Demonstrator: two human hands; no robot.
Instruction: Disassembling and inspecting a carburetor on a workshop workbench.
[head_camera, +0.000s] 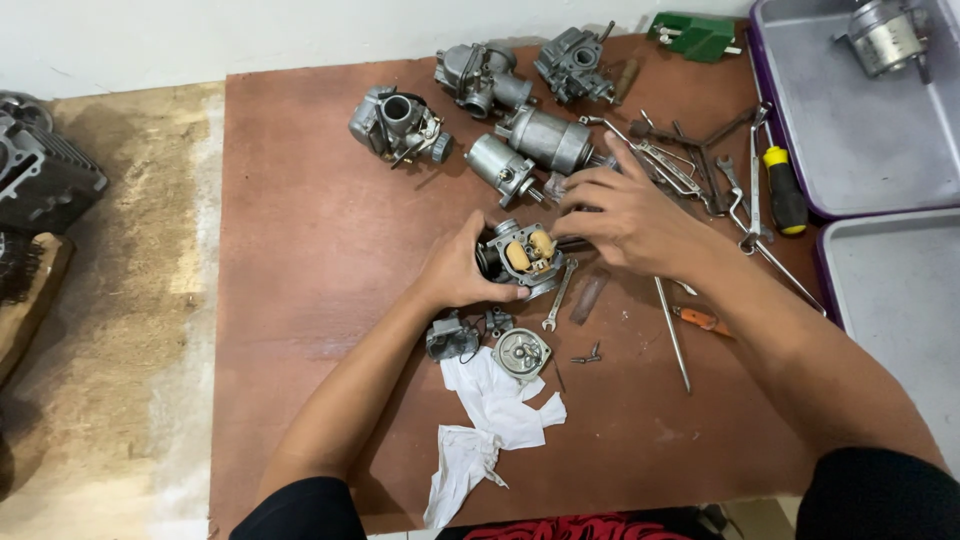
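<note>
My left hand (458, 270) grips an opened carburettor body (520, 255) on the brown board (320, 240), its tan floats facing up. My right hand (625, 215) reaches over the carburettor's far side, fingertips touching its upper edge near the floats; whether they pinch a small part is hidden. Just below lie a round float-bowl cover (521, 352), a small grey casting (451, 337) and a white rag (490, 425). A small spanner (557, 297) rests beside the carburettor.
Three more carburettors (398, 124) and two metal cylinders (545, 140) sit at the board's far side. Wrenches and a yellow-handled screwdriver (783, 185) lie right. Two grey trays (860, 140) stand at the right edge. An engine part (40, 180) rests on the floor left.
</note>
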